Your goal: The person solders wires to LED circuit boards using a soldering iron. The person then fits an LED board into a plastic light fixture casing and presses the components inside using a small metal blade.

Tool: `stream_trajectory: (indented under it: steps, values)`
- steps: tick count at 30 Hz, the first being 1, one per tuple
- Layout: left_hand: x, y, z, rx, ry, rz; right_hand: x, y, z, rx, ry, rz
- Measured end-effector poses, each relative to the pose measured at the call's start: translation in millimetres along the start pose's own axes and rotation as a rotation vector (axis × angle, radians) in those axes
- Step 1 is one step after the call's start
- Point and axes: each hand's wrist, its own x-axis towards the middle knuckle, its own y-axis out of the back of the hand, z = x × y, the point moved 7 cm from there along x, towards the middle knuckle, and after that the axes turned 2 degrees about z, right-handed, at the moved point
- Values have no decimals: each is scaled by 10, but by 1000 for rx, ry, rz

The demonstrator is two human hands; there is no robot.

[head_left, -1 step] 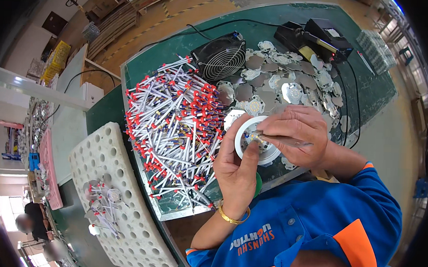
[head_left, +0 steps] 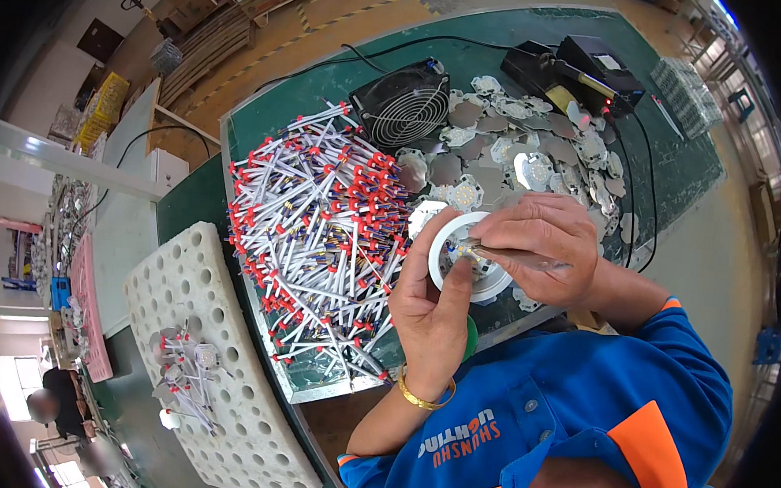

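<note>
A white round lamp housing (head_left: 492, 291) with a small LED board (head_left: 451, 250) inside it is in my left hand (head_left: 431, 312). The left thumb presses on the board, and the fingers wrap round the housing's left side. My right hand (head_left: 549, 243) pinches a pair of metal tweezers (head_left: 522, 258), its tips at the middle of the board. What the tips grip, if anything, is too small to tell. Left of my hands lies a big pile of white wire leads (head_left: 320, 240) with red ends. Beyond them spreads a heap of silvery LED boards (head_left: 536, 168).
A black fan (head_left: 406, 108) stands behind the wire pile. At the back right are black soldering units (head_left: 594, 65) with an iron and trailing cables. A white foam block (head_left: 249, 413) full of holes lies at the left, bearing several wired boards. A green rounded item (head_left: 471, 338) shows beside my left wrist.
</note>
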Motion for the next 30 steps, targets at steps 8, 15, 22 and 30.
stream_trajectory:
  steps: [8,15,22,30]
  values:
    - [-30,8,54,52,-36,-25,28,-31,-103,-59,117,-84]
    - [-46,15,67,132,-102,-36,44,-32,-95,-50,63,-89]
    - [-47,11,56,169,-50,-29,22,-32,-82,-34,54,-82]
    - [-49,16,81,145,-68,-27,19,-51,-100,-81,75,-83]
